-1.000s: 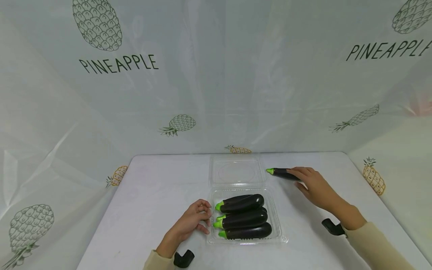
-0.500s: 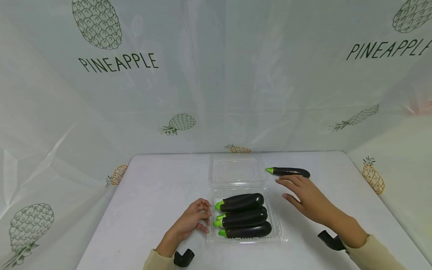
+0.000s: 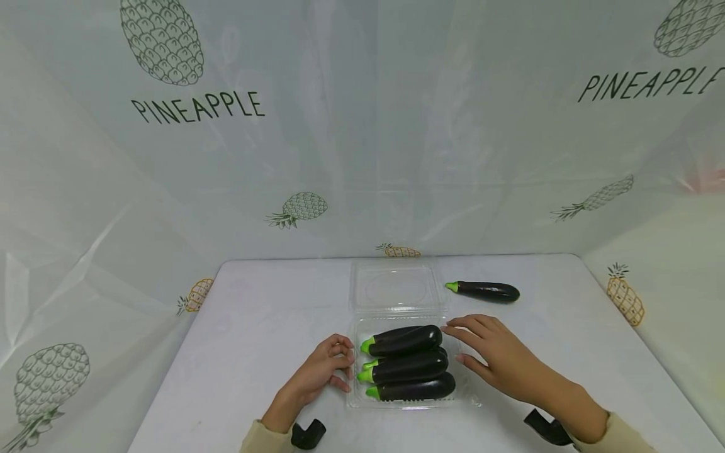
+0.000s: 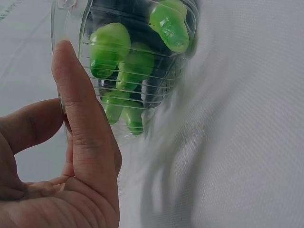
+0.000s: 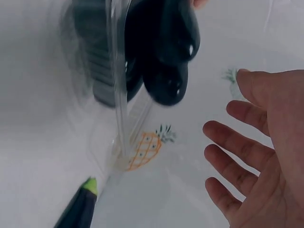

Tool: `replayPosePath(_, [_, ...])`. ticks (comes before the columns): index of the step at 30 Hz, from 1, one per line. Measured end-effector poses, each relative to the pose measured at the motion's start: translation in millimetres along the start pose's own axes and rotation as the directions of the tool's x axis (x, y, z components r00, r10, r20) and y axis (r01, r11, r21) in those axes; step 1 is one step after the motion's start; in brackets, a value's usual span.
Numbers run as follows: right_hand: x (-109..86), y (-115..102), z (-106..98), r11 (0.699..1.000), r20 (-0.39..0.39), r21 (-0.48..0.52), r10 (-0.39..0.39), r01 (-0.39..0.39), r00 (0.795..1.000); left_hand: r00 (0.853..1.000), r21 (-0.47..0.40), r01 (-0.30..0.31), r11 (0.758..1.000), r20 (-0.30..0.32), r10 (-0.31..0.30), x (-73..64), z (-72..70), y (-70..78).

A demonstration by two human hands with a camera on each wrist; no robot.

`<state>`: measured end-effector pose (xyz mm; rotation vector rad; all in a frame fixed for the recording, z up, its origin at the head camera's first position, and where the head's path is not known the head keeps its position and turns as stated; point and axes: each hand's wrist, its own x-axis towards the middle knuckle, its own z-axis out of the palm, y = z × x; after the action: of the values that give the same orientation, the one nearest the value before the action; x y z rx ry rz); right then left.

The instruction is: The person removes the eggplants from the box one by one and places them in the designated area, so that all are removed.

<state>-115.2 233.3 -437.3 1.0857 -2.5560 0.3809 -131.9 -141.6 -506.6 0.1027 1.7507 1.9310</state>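
Note:
A hinged clear plastic container (image 3: 419,406) lies open on the table, its lid (image 3: 399,286) laid back behind. Several dark eggplants (image 3: 410,367) are stacked in it, green stem ends to the left. At the container's left side my left hand (image 3: 325,371) pinches the rim between thumb and fingers, as the left wrist view shows. My right hand (image 3: 498,358) hovers by the container's right edge, fingers loosely spread and holding nothing. One more eggplant (image 3: 487,291) lies on the table behind that hand, right of the lid.
The white table (image 3: 266,314) reaches back to a hanging pineapple-print sheet (image 3: 351,138), which also rises on both sides. A black wrist mount (image 3: 308,434) sits below the left hand, and another mount (image 3: 548,428) is at the right wrist.
My right hand has let go of the loose eggplant, leaving it on the table, and come toward me and left to the container's right edge. My left hand stays at the rim.

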Motion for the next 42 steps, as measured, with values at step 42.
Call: replayPosePath(42, [6.7, -25.1, 43.4, 0.973, -0.041, -0.138, -0.194, 0.186, 0.98, 1.0, -0.017, 0.003, 1.0, -0.003, -0.003, 0.4, 0.7, -0.1])
